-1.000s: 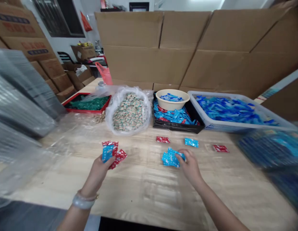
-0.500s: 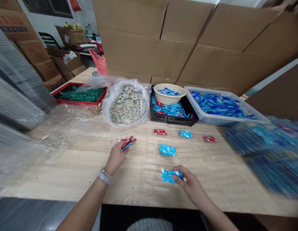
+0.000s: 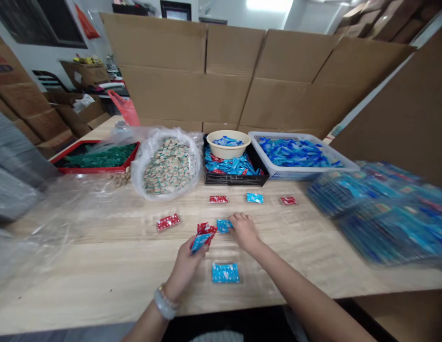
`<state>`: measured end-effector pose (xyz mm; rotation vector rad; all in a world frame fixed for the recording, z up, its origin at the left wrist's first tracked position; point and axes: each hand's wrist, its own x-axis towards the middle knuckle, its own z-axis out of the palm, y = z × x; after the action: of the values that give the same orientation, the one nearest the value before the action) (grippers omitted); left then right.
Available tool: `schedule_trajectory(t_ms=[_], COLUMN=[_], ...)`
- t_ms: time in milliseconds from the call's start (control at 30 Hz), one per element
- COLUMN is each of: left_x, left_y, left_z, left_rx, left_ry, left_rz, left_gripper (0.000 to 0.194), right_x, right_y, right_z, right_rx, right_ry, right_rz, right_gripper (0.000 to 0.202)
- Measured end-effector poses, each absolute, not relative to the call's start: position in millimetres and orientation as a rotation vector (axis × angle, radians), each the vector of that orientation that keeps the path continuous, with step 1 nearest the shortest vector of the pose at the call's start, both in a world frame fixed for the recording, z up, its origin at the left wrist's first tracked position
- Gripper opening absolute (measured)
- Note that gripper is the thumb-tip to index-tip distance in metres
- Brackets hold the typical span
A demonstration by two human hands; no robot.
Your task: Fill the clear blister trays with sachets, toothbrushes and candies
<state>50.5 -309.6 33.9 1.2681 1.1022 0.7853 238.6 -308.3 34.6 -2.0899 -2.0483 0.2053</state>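
Note:
My left hand (image 3: 192,254) is closed around several small red and blue printed packets (image 3: 204,236), fanned out above the wooden table. Just right of them, my right hand (image 3: 245,232) has its fingers curled over the right end of a blue packet (image 3: 224,225) at table level. Nearer to me lies another blue packet (image 3: 225,273), in what looks like a clear, shallow plastic tray. A red packet (image 3: 168,222) rests to the left of my hands. Beyond them is a row of a red packet (image 3: 218,199), a blue packet (image 3: 254,198) and another red packet (image 3: 288,201).
Along the back stand a red tray (image 3: 96,168) of green pieces, a plastic-lined tub (image 3: 135,178) of small wrapped pieces, a black crate (image 3: 237,180) under a cream bowl (image 3: 228,152), and a white basket (image 3: 306,169) of blue sachets. Clear-wrapped stacks (image 3: 388,218) occupy the right; cardboard (image 3: 185,95) rises behind.
My right hand has left the nearest blue packet on the table and moved forward to the one beyond it. A red packet now lies at the left, where my left hand was. The view has shifted.

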Motion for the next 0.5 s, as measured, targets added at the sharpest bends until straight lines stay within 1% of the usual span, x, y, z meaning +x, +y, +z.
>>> schedule_trajectory(t_ms=[67,133,233,333,433,467,500], left_x=[56.8,61.3,75.2,103.4,135.2,144.3,152.4], left_y=[-309.8,-306.3,-306.2,-318.0,-332.0,-335.5,-338.2], left_z=[34.6,41.8,56.2,61.8,58.6,57.4,56.9], left_rx=[1.224,1.211,1.242,1.190,1.072,1.043,1.020], left_ry=[1.115,1.126,1.052,0.943,0.851,0.818,0.782], left_rz=[0.826,0.807,0.632,0.450,0.334,0.311,0.295], left_gripper=[0.015,0.015,0.027,0.039,0.040,0.039,0.039], right_x=[245.7,273.2,344.4,398.2,393.3,381.6,368.2], right_y=[-312.6,-321.7,-340.7,-359.2,-373.3,-378.2,-383.7], right_z=[39.1,44.6,47.0,42.1,43.8,47.2,51.3], right_rx=[-1.965,-1.921,-1.934,-2.005,-2.051,-2.002,-1.915], right_ry=[-2.025,-1.968,-1.732,-1.638,-1.530,-1.462,-1.405], right_rz=[0.264,0.281,0.347,0.509,0.415,0.419,0.497], right_gripper=[0.013,0.018,0.026,0.020,0.022,0.025,0.029])
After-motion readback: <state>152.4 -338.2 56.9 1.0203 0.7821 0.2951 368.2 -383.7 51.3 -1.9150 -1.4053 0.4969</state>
